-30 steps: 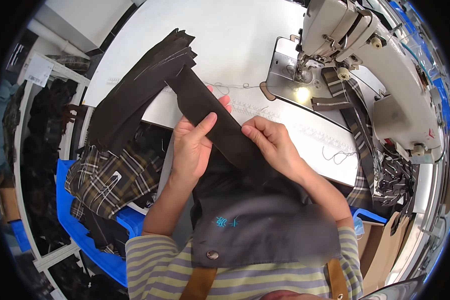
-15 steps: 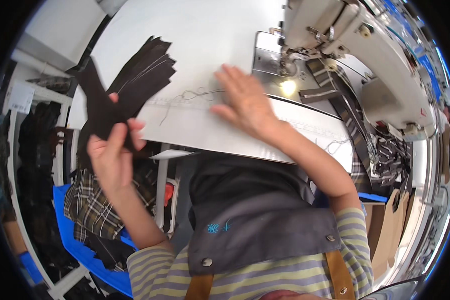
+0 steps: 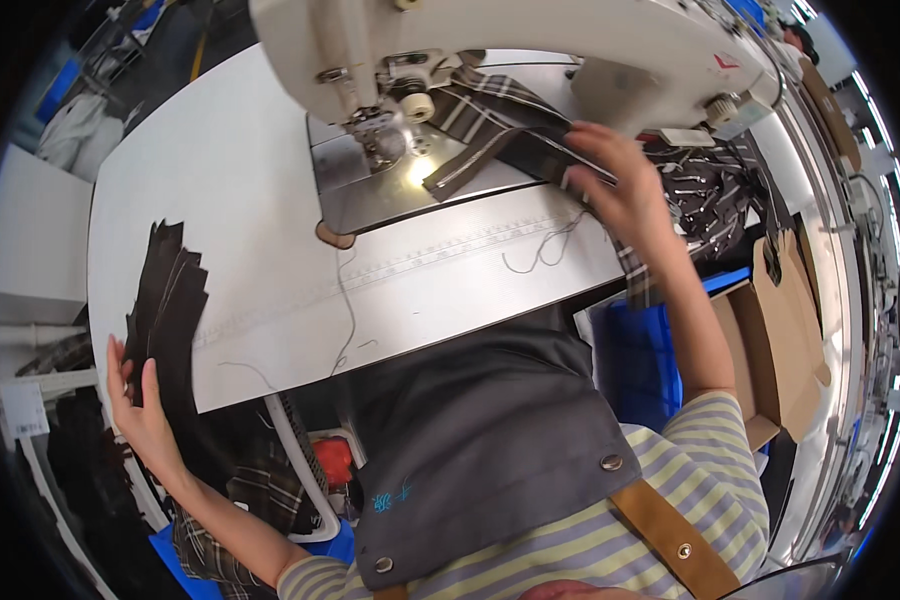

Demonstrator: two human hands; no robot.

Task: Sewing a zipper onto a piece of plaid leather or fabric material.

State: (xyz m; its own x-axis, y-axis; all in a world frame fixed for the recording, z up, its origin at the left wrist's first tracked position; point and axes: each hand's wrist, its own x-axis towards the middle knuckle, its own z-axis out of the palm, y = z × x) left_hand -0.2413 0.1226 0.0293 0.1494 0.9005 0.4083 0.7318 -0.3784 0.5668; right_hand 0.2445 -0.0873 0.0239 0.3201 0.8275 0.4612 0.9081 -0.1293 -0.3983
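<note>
At the far left, my left hand (image 3: 142, 408) rests against the edge of a fanned stack of dark fabric strips (image 3: 170, 310), its thumb and fingers spread. The stack hangs over the table's front edge. My right hand (image 3: 625, 190) is to the right of the sewing machine's needle area, fingers apart, beside a plaid fabric strip (image 3: 475, 112) with dark pieces. Whether its fingertips touch the cloth I cannot tell. The strip passes behind the lit presser foot (image 3: 380, 150) of the sewing machine (image 3: 540, 40), and a folded end lies on the metal plate (image 3: 370, 200).
Loose threads (image 3: 348, 310) lie on the white table (image 3: 240, 200), which bears a printed ruler line. A heap of plaid strips (image 3: 715, 190) sits at the right. Below stand a blue bin (image 3: 640, 350) and an open cardboard box (image 3: 785, 340); plaid cloth (image 3: 265, 495) is at lower left.
The view has turned right. My left hand no longer holds up a dark strip and is now at the stack. My right hand has moved from the table front to the plaid strip.
</note>
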